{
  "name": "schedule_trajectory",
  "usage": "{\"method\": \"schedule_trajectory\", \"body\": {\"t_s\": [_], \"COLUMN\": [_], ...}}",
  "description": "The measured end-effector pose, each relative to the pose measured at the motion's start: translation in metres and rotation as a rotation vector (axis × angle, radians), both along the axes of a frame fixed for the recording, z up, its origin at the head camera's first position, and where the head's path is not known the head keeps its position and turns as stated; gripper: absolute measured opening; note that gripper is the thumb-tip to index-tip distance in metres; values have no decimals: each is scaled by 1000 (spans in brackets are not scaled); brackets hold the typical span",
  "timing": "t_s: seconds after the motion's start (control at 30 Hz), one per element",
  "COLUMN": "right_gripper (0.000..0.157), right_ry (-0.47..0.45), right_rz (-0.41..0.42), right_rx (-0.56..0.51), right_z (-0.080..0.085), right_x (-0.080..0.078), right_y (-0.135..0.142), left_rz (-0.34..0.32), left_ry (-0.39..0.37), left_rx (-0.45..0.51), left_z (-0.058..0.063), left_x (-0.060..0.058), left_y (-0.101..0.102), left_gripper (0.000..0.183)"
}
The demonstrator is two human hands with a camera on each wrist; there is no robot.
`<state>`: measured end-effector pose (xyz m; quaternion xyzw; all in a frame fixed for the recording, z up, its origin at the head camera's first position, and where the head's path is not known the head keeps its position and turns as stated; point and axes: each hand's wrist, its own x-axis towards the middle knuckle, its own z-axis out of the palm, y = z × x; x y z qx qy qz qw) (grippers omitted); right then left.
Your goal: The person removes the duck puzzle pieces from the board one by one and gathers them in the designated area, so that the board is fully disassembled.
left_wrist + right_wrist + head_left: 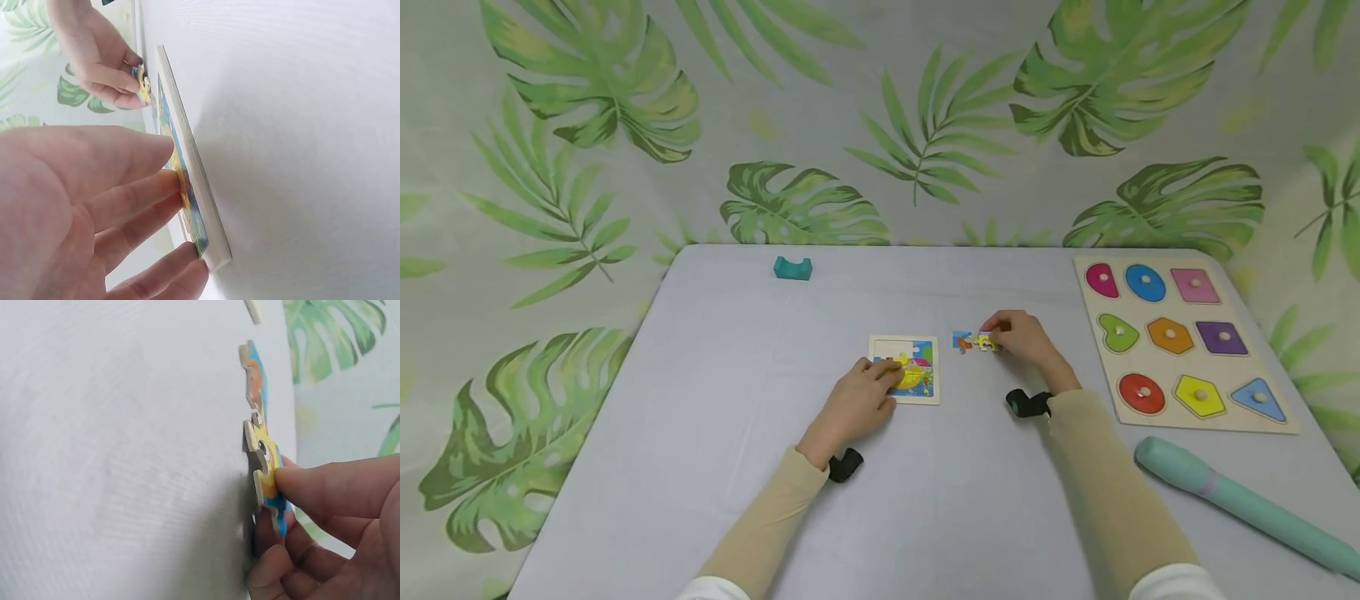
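Observation:
A small square jigsaw puzzle board (pixel 937 375) with a pale wooden rim lies mid-table, its picture partly filled with a yellow duck-like figure. My left hand (pixel 853 402) rests over its left side, fingertips touching the picture. In the left wrist view those fingers (pixel 134 194) are only gently bent, and the thumb lies along the board's face. To the right of the board, my right hand (pixel 1024 340) pinches a yellow and blue puzzle piece (pixel 267 465) with an eye printed on it. Beside that one lies a blue and orange puzzle piece (pixel 961 340).
At the right stands out a large wooden peg board (pixel 1157 367) of coloured shapes. Below it lies a mint-green stick-like object (pixel 1247 504) with a thick rounded end. A teal notched block (pixel 793 268) sits near the table's back edge. Leaf-printed cloth (pixel 925 125) hangs behind.

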<state>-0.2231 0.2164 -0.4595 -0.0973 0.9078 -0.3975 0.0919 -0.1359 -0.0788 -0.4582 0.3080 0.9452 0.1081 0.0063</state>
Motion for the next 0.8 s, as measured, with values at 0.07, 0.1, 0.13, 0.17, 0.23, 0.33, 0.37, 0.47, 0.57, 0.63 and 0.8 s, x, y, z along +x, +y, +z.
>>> {"method": "schedule_trajectory", "body": {"t_s": [0.07,0.1,0.13,0.17,0.23,0.33,0.37,0.47,0.57,0.63,0.8], "right_gripper": [11,9,7,6,4,7,8,11,15,18,23], "right_ry": [54,81,106,112,146,172,174,167,131,106,49], "right_rz": [3,-1,-7,-13,-16,-23,-19,26,124,194,297], "right_rx": [48,87,131,177,261,287,257,110,4,-5,82], "right_z": [-3,-4,-5,-6,-8,-6,-6,-5,-7,-7,-3], "right_x": [1,1,2,2,3,5,5,8,10,12,15], "right_y": [-3,-4,-6,-7,-9,-14,-16,-27,-43,-54,-76], "left_rz": [1,3,5,6,9,12,12,11,11,13,13], "left_ry": [-1,-1,-1,-1,2,9,12,20,25,28,26], "left_rx": [4,5,7,10,15,25,23,19,6,-1,-15], "left_z": [-1,-1,-1,-2,-2,-3,-3,-4,-5,-5,-4], "left_x": [0,0,0,0,0,1,1,3,3,2,1], "left_y": [0,0,0,0,0,0,0,1,2,4,5], "left_gripper": [41,41,41,41,41,41,42,42,42,41,40]}}
